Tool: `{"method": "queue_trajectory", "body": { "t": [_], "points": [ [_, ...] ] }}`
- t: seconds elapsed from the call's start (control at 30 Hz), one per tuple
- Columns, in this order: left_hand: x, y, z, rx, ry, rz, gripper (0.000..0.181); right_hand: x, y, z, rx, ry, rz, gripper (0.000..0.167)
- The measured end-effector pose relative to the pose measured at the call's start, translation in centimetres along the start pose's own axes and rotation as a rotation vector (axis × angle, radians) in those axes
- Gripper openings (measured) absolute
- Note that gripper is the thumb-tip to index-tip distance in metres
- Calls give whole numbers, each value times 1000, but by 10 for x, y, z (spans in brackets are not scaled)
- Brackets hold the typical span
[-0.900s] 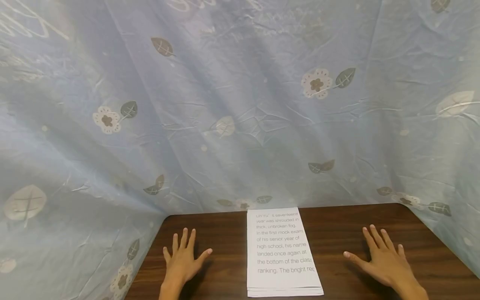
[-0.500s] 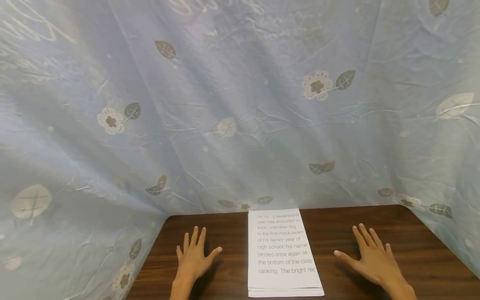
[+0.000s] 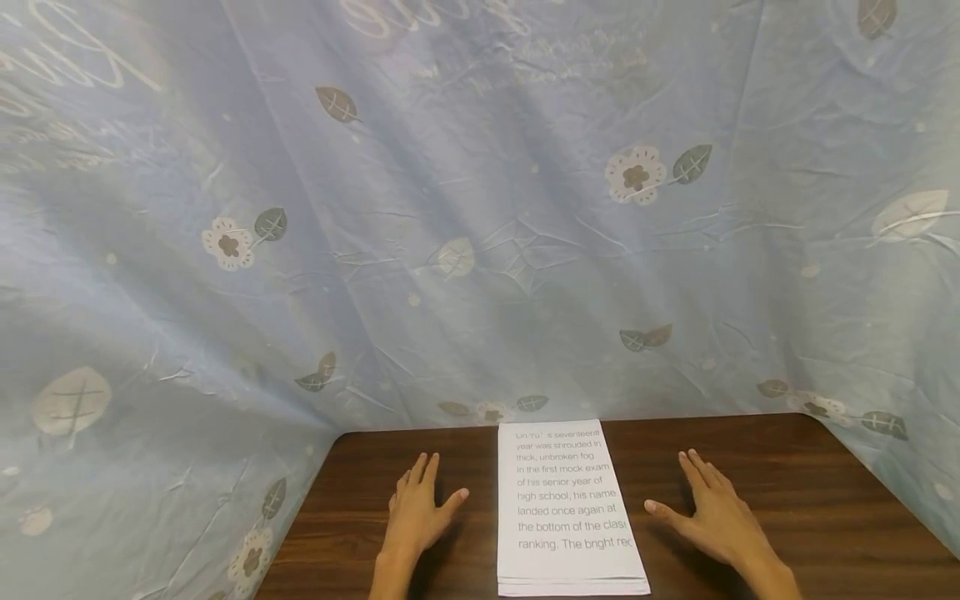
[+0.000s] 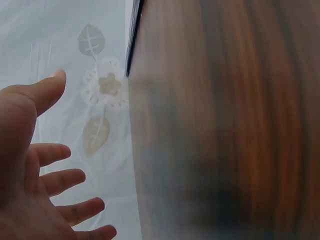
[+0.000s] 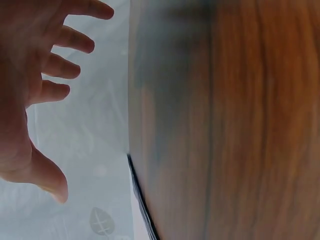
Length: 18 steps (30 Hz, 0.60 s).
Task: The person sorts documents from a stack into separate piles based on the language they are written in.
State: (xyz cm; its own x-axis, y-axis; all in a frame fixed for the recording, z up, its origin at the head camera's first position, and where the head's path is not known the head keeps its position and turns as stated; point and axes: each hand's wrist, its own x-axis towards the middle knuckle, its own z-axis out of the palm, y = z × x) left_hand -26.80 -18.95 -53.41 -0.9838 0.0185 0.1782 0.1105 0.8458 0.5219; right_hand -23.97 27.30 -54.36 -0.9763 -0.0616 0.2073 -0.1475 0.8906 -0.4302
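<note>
A stack of white paper sheets [image 3: 562,508], printed with large lines of text, lies on the dark wooden table [image 3: 337,517]. To its left is my left hand [image 3: 417,515], thumb spread toward the stack and apart from it. On the other side my right hand [image 3: 708,518] holds nothing, its thumb pointing at the stack's right edge. Both hands appear raised over the tabletop. In the left wrist view the fingers [image 4: 75,212] are extended and slightly bent; the right wrist view shows the right fingers [image 5: 75,40] likewise spread.
Behind the table hangs a pale blue cloth [image 3: 525,333] with flowers and leaves, which also covers both sides. The paper stack's far end lies near the table's back edge. Bare wood shows to the right of my right hand.
Both hands have moved inward toward the paper stack, the left hand rightward and the right hand leftward. The stack has stayed in place on the table; the head view has shifted slightly.
</note>
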Motion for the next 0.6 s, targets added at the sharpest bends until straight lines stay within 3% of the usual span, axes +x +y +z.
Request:
{"method": "queue_trajectory", "body": {
  "t": [0.23, 0.43, 0.6],
  "points": [
    [3, 14, 9, -104, 10, 10, 85, 6, -10, 6, 97, -6, -15, 106],
    [7, 24, 18, -176, 4, 4, 82, 10, -20, 9, 173, -41, 25, 99],
    [12, 32, 27, -237, 24, 26, 76, 15, -27, 12, 245, -24, 46, 90]
  ]
}}
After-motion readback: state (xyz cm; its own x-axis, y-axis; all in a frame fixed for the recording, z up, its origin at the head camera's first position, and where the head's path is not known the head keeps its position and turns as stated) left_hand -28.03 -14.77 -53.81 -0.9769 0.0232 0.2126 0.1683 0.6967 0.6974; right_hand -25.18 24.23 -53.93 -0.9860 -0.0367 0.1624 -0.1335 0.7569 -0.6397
